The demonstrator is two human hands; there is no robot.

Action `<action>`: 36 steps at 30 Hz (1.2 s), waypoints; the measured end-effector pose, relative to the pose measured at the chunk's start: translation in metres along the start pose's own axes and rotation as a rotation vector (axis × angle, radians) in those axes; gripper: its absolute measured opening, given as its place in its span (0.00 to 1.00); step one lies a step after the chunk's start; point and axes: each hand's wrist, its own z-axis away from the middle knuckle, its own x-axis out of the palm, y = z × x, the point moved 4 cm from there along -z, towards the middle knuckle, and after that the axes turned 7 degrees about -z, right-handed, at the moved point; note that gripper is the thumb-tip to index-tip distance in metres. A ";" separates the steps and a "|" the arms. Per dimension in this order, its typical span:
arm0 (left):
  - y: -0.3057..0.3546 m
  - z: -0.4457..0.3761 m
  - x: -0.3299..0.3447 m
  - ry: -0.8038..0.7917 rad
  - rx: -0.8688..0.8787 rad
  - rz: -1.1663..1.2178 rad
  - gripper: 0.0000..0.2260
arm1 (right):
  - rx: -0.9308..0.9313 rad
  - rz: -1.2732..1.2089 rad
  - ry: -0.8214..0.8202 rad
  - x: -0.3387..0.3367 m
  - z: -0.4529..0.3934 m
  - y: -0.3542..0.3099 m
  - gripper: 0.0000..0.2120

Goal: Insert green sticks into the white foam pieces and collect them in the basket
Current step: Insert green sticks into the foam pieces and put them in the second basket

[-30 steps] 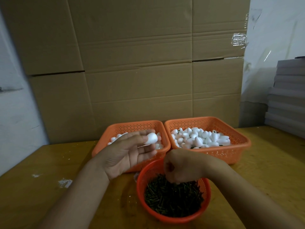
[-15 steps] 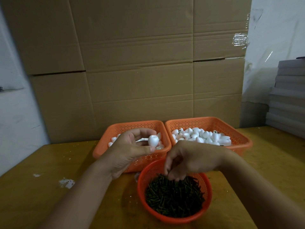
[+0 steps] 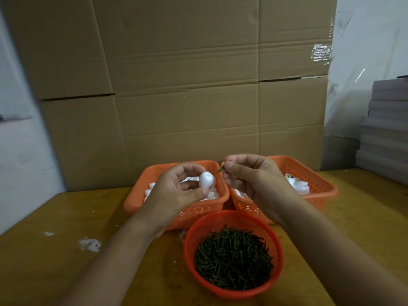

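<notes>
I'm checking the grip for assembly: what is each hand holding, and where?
The left hand pinches a foam piece by its sides. The right hand pinches a green stick near one end.

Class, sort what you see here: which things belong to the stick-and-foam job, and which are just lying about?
Part of the job:
left hand holding a foam piece
right hand pinching a green stick
round basket of sticks
left basket
right basket

Lying about:
cardboard sheet
grey stacked boards
white crumbs
</notes>
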 end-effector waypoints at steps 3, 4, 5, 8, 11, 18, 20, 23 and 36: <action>0.000 0.000 0.000 0.009 0.001 -0.004 0.15 | -0.074 0.143 0.037 0.001 0.002 -0.003 0.06; 0.000 0.000 0.000 0.011 -0.002 -0.008 0.14 | -0.092 0.184 0.044 0.001 0.003 -0.004 0.05; 0.000 0.000 0.000 0.011 -0.003 -0.011 0.14 | -0.107 0.217 0.050 0.002 0.005 -0.005 0.05; -0.001 0.000 0.000 0.001 -0.012 -0.021 0.14 | -0.165 0.293 0.065 0.006 0.008 -0.008 0.03; -0.001 0.000 0.000 -0.005 -0.015 -0.023 0.14 | -0.202 0.365 0.085 0.006 0.009 -0.008 0.03; -0.001 0.000 0.000 0.004 -0.006 -0.022 0.13 | -0.207 0.468 0.087 0.006 0.006 -0.003 0.03; -0.001 0.000 0.000 -0.008 -0.009 -0.029 0.12 | -0.191 0.475 0.074 0.006 0.005 -0.001 0.04; 0.000 0.001 0.001 -0.010 -0.005 -0.026 0.12 | -0.179 0.477 0.058 0.007 0.006 0.002 0.04; -0.001 0.000 0.000 0.034 0.015 -0.081 0.13 | -0.157 0.470 0.060 0.007 0.004 0.007 0.07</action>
